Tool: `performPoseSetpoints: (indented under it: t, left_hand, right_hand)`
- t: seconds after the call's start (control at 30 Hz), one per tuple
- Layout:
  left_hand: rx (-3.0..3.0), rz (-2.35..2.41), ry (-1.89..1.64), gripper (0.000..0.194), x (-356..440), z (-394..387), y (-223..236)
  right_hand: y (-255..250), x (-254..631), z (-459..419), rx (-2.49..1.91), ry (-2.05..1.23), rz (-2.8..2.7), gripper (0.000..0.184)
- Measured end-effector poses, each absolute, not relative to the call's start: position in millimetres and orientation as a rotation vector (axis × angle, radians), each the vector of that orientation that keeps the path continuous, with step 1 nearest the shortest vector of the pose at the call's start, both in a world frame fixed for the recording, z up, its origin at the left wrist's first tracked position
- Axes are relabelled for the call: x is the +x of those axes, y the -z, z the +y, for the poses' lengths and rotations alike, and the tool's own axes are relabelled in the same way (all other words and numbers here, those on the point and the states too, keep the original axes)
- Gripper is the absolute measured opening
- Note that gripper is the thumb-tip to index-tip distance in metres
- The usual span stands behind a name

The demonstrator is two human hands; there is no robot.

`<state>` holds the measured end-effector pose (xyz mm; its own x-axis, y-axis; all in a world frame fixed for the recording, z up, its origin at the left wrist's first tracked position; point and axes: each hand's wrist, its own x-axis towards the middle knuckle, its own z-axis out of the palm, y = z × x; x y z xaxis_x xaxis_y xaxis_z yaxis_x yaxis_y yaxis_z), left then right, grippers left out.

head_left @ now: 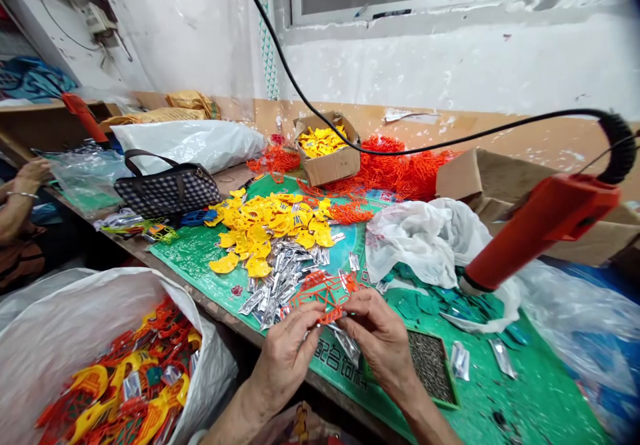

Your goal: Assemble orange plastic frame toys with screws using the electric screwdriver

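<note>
An orange openwork plastic frame (326, 296) is held up in front of me, just above the near edge of the table. My left hand (291, 339) pinches its lower left side between thumb and fingers. On the opposite side, my right hand (376, 331) grips it the same way. Just behind the frame lies a heap of silvery flat pieces (283, 278), with yellow plastic parts (270, 225) piled beyond. To the right of my right hand sits a green tray (453, 378) full of small dark metal pieces (427, 357), partly hidden by that hand.
A red electric screwdriver (540, 231) hangs on a black cable at right. Nearby are a white bag (425, 231) and dark green pieces (415, 301). A box (333, 165) holds yellow parts. At left stand a checked bag (170, 188) and a sack (200, 325); another person's hand (33, 171) shows.
</note>
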<state>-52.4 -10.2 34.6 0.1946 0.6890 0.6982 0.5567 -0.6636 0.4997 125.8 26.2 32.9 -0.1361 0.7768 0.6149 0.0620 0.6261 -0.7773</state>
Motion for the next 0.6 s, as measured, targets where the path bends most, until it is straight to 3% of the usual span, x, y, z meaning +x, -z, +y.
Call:
performPoseSetpoints:
  t: [0.6]
  left_hand:
    - [2.568, 1.119, -1.422, 0.028, -64, -12, -37]
  right_hand:
    - [-46, 126, 18, -0.638, -0.348, -1.793, 0.012]
